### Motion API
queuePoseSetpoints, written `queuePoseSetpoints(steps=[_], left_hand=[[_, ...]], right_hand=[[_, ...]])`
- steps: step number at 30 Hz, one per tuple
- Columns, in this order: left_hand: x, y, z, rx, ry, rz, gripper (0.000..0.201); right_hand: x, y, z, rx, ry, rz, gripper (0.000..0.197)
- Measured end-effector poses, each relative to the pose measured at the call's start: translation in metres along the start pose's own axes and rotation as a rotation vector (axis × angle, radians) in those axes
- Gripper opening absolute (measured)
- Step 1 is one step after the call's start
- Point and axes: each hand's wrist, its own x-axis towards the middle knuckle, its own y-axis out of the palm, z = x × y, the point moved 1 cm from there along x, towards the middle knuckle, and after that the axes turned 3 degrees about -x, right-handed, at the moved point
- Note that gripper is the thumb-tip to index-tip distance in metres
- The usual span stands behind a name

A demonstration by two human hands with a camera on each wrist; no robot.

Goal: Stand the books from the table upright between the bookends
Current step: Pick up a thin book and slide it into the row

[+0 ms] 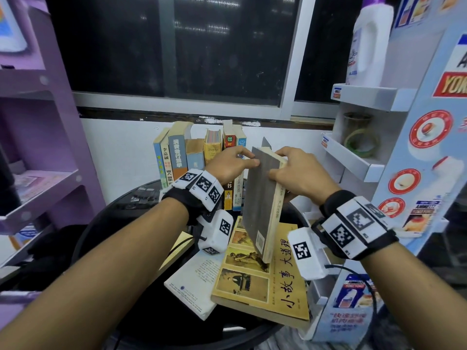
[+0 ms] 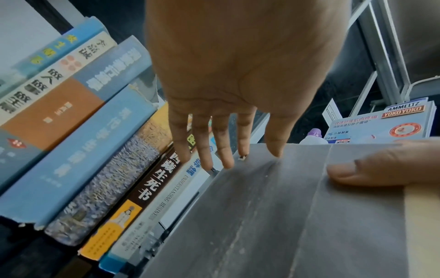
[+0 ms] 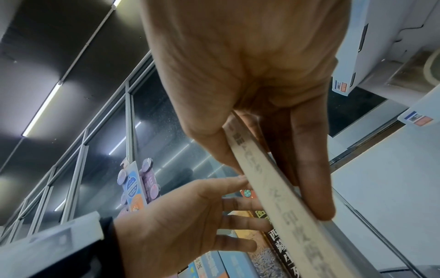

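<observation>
A grey-covered book (image 1: 260, 198) (image 2: 285, 216) hangs tilted above the table, its top end at the right end of the row of upright books (image 1: 197, 152) (image 2: 95, 150). My right hand (image 1: 298, 173) (image 3: 262, 150) grips it at the spine (image 3: 273, 188), thumb on the grey cover and fingers behind. My left hand (image 1: 232, 162) (image 2: 228, 150) (image 3: 190, 216) has straight fingers against the upright books, and its thumb touches the grey cover's top corner. A grey metal bookend (image 1: 266, 144) peeks out behind the held book. A yellow book (image 1: 267, 281) and a white book (image 1: 197, 281) lie flat on the table.
The round black table (image 1: 141, 248) stands against a white wall under a dark window. A purple shelf unit (image 1: 38, 147) is close on the left. A white display stand (image 1: 366, 160) with a bottle (image 1: 366, 46) and a tape roll (image 1: 358, 142) crowds the right.
</observation>
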Motion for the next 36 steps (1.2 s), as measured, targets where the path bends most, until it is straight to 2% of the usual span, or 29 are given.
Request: queuePoseSetpoints(steps=[6, 11, 16, 25, 36], left_hand=[[0.010, -0.019, 0.004, 0.035, 0.115, -0.237, 0.020], [0.025, -0.032, 0.009, 0.135, 0.175, -0.340, 0.020], [0.044, -0.039, 0.018, 0.138, 0.135, -0.312, 0.036], [0.080, -0.042, 0.030, 0.352, 0.069, -0.218, 0.054], [0.104, -0.055, 0.044, 0.468, 0.170, -0.134, 0.068]], right_hand=[[0.005, 0.003, 0.004, -0.035, -0.035, -0.043, 0.030], [0.015, -0.001, 0.002, -0.030, -0.052, -0.074, 0.019], [0.029, -0.002, -0.001, -0.053, -0.056, -0.108, 0.018], [0.065, 0.003, -0.001, -0.086, -0.045, -0.147, 0.025], [0.112, 0.044, -0.006, -0.087, -0.063, -0.165, 0.034]])
